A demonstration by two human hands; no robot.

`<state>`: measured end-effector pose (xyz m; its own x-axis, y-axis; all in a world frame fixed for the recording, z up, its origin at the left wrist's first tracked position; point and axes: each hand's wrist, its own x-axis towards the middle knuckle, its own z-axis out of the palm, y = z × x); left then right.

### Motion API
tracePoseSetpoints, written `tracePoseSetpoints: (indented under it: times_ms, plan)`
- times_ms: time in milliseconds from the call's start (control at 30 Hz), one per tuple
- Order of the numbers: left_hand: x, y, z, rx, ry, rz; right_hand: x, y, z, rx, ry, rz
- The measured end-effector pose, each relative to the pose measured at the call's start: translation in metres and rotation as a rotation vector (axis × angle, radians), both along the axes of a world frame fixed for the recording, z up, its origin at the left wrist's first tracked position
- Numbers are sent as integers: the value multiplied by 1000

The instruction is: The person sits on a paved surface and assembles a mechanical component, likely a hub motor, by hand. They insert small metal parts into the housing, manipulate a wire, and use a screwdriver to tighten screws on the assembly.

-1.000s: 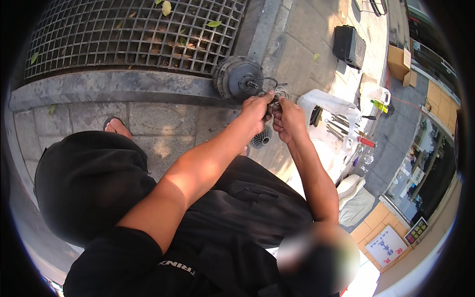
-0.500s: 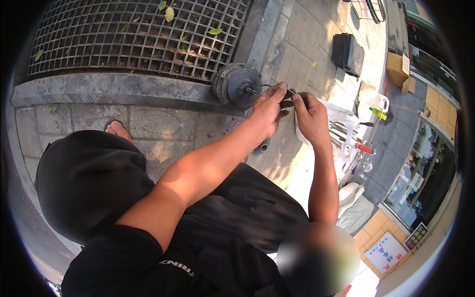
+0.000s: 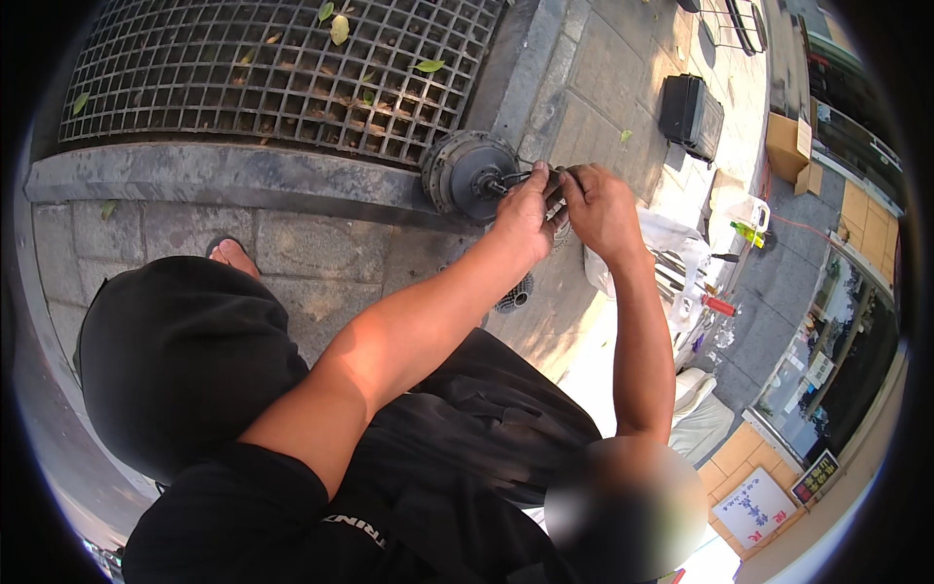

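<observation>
A dark round wheel hub motor (image 3: 471, 177) rests against the kerb of a grating, its axle turned toward me. A thin dark cable (image 3: 513, 176) runs from near the axle to my fingers. My left hand (image 3: 526, 212) is closed in a pinch on it, thumb raised, right beside the axle. Close against it, my right hand (image 3: 605, 212) is closed too, its fingertips meeting those of the left. Whatever sits between the right fingertips is hidden. Below my left wrist a dark toothed cylinder (image 3: 516, 293), like a gear cluster, stands on the paving.
White plastic (image 3: 658, 232) with several hand tools on it lies right of my right hand, near a red-handled tool (image 3: 718, 306). Farther off are a black case (image 3: 692, 117) and a cardboard box (image 3: 787, 146). The metal grating (image 3: 272, 73) fills the upper left.
My right hand has turned and moved in over the left fingertips, its fingers now curled more tightly. The left hand stays by the axle; the whole view has shifted slightly.
</observation>
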<state>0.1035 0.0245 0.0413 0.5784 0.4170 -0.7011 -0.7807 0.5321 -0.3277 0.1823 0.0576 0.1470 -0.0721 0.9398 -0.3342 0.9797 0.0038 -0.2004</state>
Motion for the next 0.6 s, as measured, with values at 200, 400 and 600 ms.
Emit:
tracePoseSetpoints:
  times_ms: [200, 400, 600]
  plan:
    - [1, 3, -3, -20, 11, -15, 3, 0, -4, -8, 10, 0]
    - [0, 2, -6, -28, -13, -12, 8, 2, -3, -26, 20, 90]
    - [2, -1, -9, -44, -22, -12, 8, 4, 2, -51, -124, 281]
